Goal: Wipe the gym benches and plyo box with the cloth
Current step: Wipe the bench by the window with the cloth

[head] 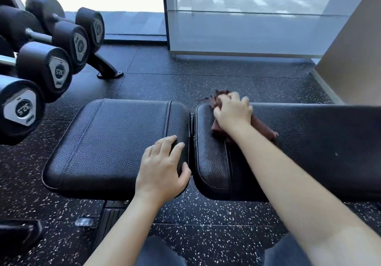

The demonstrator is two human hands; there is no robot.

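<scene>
A black leather gym bench lies across the view in two pads: a seat pad (107,142) on the left and a long back pad (309,142) on the right, with a narrow gap between them. My right hand (233,111) grips a crumpled brown cloth (266,128) and presses it on the far left corner of the back pad. My left hand (162,167) rests with relaxed, spread fingers on the right edge of the seat pad, the thumb at the gap.
A rack of black dumbbells (45,68) stands at the left, its foot (109,70) on the speckled rubber floor. Glass panels (247,18) and a beige wall (350,59) stand behind the bench. My knees in jeans (160,253) are at the bottom edge.
</scene>
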